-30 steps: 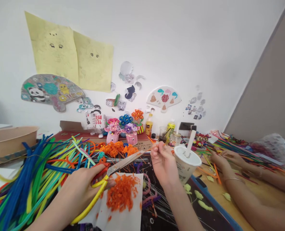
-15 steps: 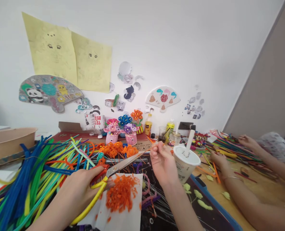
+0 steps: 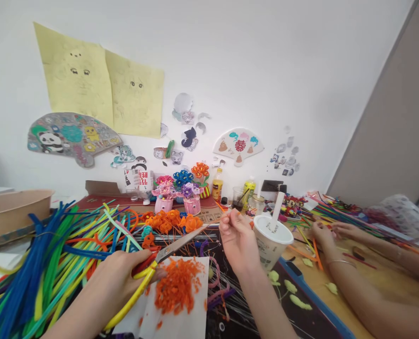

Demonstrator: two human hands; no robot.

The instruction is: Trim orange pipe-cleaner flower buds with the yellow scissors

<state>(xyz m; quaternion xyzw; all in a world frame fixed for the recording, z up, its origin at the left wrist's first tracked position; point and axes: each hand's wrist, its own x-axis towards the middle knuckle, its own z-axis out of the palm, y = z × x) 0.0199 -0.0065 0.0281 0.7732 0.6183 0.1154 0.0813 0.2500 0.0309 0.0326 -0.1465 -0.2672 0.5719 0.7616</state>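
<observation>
Two hands (image 3: 124,270) (image 3: 238,242), scissors (image 3: 174,247), fan (image 3: 240,145) lettered 囍

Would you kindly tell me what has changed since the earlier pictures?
The scissors in the left hand have drawn back slightly from the right hand. A co-worker's farther hand, outstretched half a second ago, is back near their other hand. The lidded cup stayed put.

Open air lies above the right hand (image 3: 240,242); a lidded cup (image 3: 270,246) (its straw (image 3: 277,207) juts upward) bars its right side, while heaped pipe cleaners (image 3: 25,270) crowd the left hand (image 3: 122,270).
</observation>
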